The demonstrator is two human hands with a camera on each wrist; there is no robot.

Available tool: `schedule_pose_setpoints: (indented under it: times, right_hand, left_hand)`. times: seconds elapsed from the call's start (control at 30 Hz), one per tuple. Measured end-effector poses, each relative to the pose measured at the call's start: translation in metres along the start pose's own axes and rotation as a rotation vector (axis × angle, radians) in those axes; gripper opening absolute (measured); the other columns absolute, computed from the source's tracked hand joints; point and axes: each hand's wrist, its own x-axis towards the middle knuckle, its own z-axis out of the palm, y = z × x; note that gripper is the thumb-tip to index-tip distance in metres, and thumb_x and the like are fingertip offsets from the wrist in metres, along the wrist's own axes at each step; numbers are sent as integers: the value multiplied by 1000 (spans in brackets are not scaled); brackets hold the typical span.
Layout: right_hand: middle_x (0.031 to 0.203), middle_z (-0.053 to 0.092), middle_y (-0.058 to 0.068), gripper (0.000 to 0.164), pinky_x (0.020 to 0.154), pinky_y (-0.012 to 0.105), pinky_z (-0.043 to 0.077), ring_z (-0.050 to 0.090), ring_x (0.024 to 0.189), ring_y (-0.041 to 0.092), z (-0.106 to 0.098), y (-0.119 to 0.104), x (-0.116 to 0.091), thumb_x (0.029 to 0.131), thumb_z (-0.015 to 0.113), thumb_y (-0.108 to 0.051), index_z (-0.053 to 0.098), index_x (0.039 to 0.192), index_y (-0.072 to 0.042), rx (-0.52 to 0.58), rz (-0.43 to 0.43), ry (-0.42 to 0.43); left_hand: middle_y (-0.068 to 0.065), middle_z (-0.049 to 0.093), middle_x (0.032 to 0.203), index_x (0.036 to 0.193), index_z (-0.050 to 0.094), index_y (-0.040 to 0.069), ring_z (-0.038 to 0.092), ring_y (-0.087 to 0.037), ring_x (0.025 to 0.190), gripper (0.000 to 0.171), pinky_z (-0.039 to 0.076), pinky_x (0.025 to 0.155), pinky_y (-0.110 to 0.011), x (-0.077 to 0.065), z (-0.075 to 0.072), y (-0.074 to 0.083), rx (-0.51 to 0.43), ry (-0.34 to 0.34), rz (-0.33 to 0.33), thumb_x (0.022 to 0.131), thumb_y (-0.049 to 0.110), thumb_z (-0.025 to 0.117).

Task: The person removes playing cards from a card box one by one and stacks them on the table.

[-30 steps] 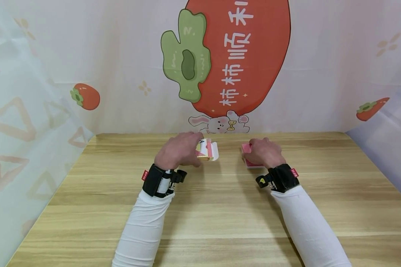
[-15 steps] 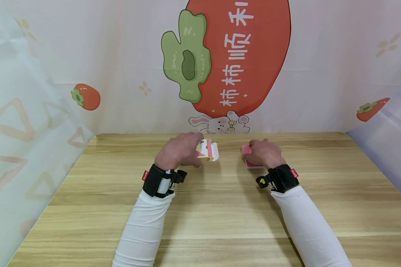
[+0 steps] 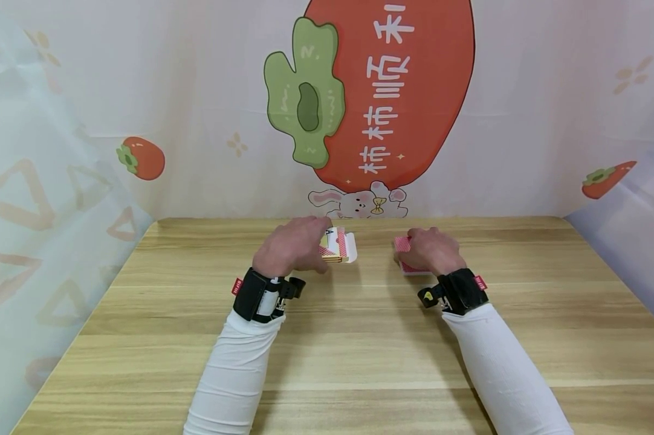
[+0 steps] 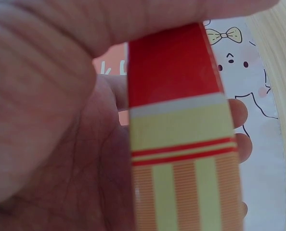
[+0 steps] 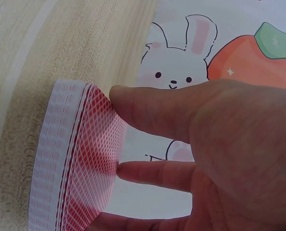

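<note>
My left hand (image 3: pixel 294 244) holds a playing card box (image 3: pixel 335 243) near the table's back edge, its white end flap (image 3: pixel 351 246) sticking out to the right. In the left wrist view the box's side (image 4: pixel 181 130) is red, cream and striped, with the thumb across the top and fingertips showing beyond its far side. To the right, my right hand (image 3: pixel 433 251) holds a deck of playing cards (image 3: pixel 401 243) with red-patterned backs. The right wrist view shows the thumb and fingertips at the edges of the deck's patterned face (image 5: pixel 95 144), the white card edges (image 5: pixel 51 154) stacked below.
A wooden table (image 3: pixel 354 350) stretches out in front. Behind it hangs a white cloth backdrop (image 3: pixel 207 78) with a large red persimmon print (image 3: pixel 425 78). A gap of bare tabletop (image 3: pixel 376 260) separates the box and the deck. Both wrists wear black straps (image 3: pixel 463 290).
</note>
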Motion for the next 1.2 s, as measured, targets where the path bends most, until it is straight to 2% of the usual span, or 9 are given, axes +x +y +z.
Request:
schedule_pose_setpoints:
  times: [0.23, 0.67, 0.93, 1.1, 1.2]
  right_hand:
    - [96, 59, 19, 65, 68, 45, 49, 54, 92, 35, 0, 1, 1, 90, 66, -41, 54, 141, -3, 0, 13, -6]
    - [98, 57, 20, 66, 69, 45, 49, 52, 96, 36, 0, 1, 2, 88, 67, -41, 53, 140, -3, 9, 28, -16]
    - [99, 58, 20, 66, 70, 46, 49, 53, 95, 36, -1, 0, 2, 88, 67, -42, 53, 139, -3, 12, 33, -22]
    - [108, 56, 23, 66, 75, 50, 50, 51, 100, 37, -4, -1, -2, 91, 63, -44, 51, 143, -3, 12, 22, 5]
    - [119, 56, 25, 65, 81, 53, 50, 51, 106, 38, -6, -3, -4, 94, 63, -43, 52, 143, -3, 50, 1, 69]
  left_hand:
    - [-7, 64, 117, 139, 53, 10, 58, -25, 101, 77, 52, 80, -41, 0, 1, 1, 0, -7, -6, 75, 25, 91]
    - [-7, 64, 116, 138, 53, 9, 58, -24, 100, 75, 52, 78, -41, 1, 2, 0, -2, -4, -4, 74, 25, 91]
    - [-8, 63, 124, 141, 52, 9, 57, -25, 104, 79, 53, 81, -43, 1, 2, 0, -8, -14, -8, 74, 26, 91]
    - [-7, 63, 117, 138, 53, 9, 57, -24, 101, 76, 52, 79, -41, 0, 1, 1, -13, -15, -3, 74, 25, 91]
    - [-6, 63, 114, 136, 53, 9, 57, -24, 99, 74, 52, 78, -40, 0, 1, 1, -15, -11, 0, 74, 25, 91]
